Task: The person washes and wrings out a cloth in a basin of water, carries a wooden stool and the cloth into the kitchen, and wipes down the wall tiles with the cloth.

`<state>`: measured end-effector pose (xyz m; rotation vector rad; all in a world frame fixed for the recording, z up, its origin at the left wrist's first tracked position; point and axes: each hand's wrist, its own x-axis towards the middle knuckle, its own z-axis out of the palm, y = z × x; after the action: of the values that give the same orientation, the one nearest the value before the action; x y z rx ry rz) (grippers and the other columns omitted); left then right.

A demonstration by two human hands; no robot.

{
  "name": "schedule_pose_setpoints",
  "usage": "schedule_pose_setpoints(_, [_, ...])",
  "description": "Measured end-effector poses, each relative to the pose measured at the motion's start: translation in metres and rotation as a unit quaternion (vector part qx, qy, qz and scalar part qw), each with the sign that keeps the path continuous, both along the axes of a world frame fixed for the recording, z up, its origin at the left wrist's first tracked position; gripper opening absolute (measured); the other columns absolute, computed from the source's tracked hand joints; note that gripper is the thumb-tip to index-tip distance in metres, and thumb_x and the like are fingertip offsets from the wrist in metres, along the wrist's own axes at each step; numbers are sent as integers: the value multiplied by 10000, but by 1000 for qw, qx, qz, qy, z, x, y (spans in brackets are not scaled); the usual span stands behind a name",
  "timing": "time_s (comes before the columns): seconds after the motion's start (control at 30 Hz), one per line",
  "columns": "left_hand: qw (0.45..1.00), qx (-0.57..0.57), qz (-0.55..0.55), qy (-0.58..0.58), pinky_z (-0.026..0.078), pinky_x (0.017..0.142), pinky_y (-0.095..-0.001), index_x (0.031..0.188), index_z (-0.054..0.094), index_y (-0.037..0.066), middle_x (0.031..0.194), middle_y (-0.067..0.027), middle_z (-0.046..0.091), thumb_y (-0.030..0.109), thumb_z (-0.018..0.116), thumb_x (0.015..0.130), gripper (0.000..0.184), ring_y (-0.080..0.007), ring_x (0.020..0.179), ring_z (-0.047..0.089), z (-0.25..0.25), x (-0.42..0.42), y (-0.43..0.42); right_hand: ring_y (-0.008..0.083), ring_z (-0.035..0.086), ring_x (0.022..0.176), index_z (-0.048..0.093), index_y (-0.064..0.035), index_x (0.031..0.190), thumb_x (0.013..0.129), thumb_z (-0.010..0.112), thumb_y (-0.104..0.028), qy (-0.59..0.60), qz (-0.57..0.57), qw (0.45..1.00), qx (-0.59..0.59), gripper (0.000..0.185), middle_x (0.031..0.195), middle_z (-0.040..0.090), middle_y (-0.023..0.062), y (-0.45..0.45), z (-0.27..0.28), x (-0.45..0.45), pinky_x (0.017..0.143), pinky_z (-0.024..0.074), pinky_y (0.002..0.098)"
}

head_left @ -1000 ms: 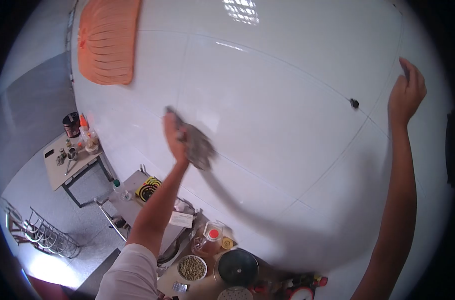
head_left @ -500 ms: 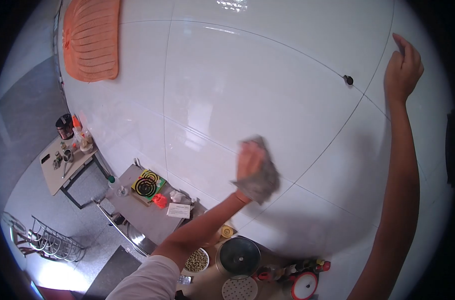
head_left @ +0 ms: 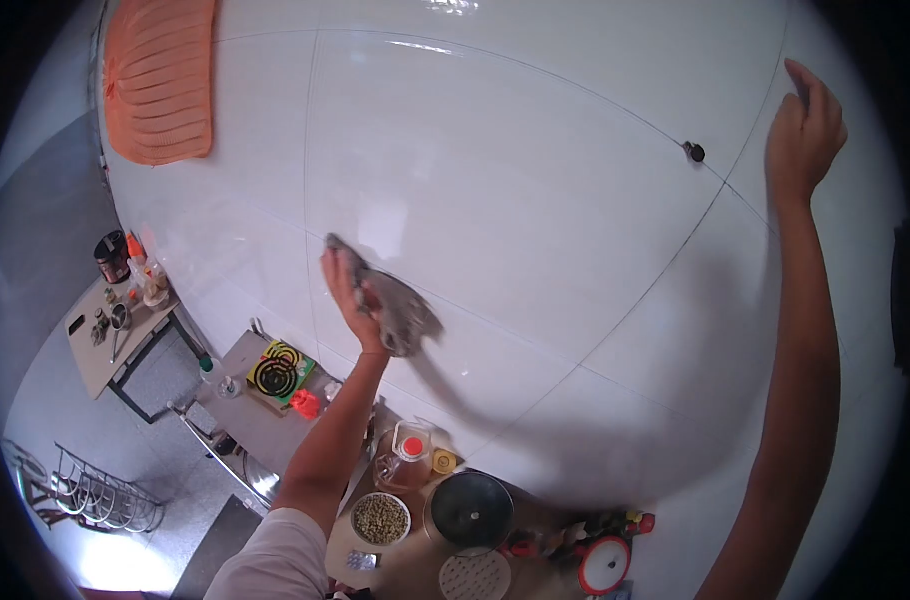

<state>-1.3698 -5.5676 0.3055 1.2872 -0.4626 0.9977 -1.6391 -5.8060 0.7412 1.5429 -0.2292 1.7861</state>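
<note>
My left hand [head_left: 351, 300] grips a crumpled grey cloth [head_left: 407, 310] against the glossy white tiled wall [head_left: 515, 180]. Folds of the cloth hang out on the right side of the hand. My right hand [head_left: 809, 135] is raised at the far right, close to the wall, its fingers loosely bent and a gap showing between thumb and forefinger. Nothing is visible in it. A small black knob or hook [head_left: 694, 152] sticks out of the wall to its left.
Below stand a jug with a red cap [head_left: 412, 448], a bowl of beans [head_left: 381, 519], a glass-lidded pan [head_left: 470, 512] and a red-rimmed lid [head_left: 605, 565]. Left are a side table with a coil box [head_left: 279, 371], a small table [head_left: 103, 352] and a metal rack [head_left: 105, 495]. Orange fabric [head_left: 161, 80] hangs upper left.
My left hand has swept left across the wall with the cloth, uncovering the jug below. My right hand stays almost where it was. The view has shifted slightly.
</note>
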Motion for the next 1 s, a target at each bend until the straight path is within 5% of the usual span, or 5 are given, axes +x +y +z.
schedule_pose_setpoints(0.17, [997,-30,51,51,174,1149,-441,1370,436,20,1469,-196,348,279,505,937,508,-355,1396,262,15,-26,-30,234,515,1061,660,-212,1125,875,491,-113,-28,13,999,11,317,1183,619,36,2,-1,6,994,383,396])
schedule_pose_setpoints(0.43, [908,204,-249,-267,289,1092,-504,1284,551,51,1376,-141,498,110,559,816,472,-320,1320,422,51,-166,-83,242,523,1067,651,-224,1137,868,490,-118,-29,-19,999,-10,331,1182,619,25,1,0,3,988,403,396])
schedule_pose_setpoints(0.57, [880,272,-135,-366,273,1095,-523,1257,575,81,1370,-125,507,255,608,800,490,-327,1314,427,44,-158,-86,225,527,1066,645,-225,1147,869,481,-104,-23,-9,1000,-10,345,1180,622,22,2,-1,1,996,393,401])
schedule_pose_setpoints(0.63, [910,256,-153,-288,326,1062,-511,1259,575,87,1370,-124,508,103,601,757,502,-311,1296,450,34,-134,-67,219,529,1065,645,-225,1147,869,481,-100,-26,3,1000,-1,346,1180,624,22,4,-2,3,1001,387,404])
schedule_pose_setpoints(1.0, [994,-65,45,74,155,1158,-419,1445,296,27,1490,-193,295,292,469,951,586,-341,1400,227,-24,11,-12,236,538,1032,666,-217,1117,872,506,-109,-44,-5,999,-8,312,1171,636,23,3,0,6,976,409,401])
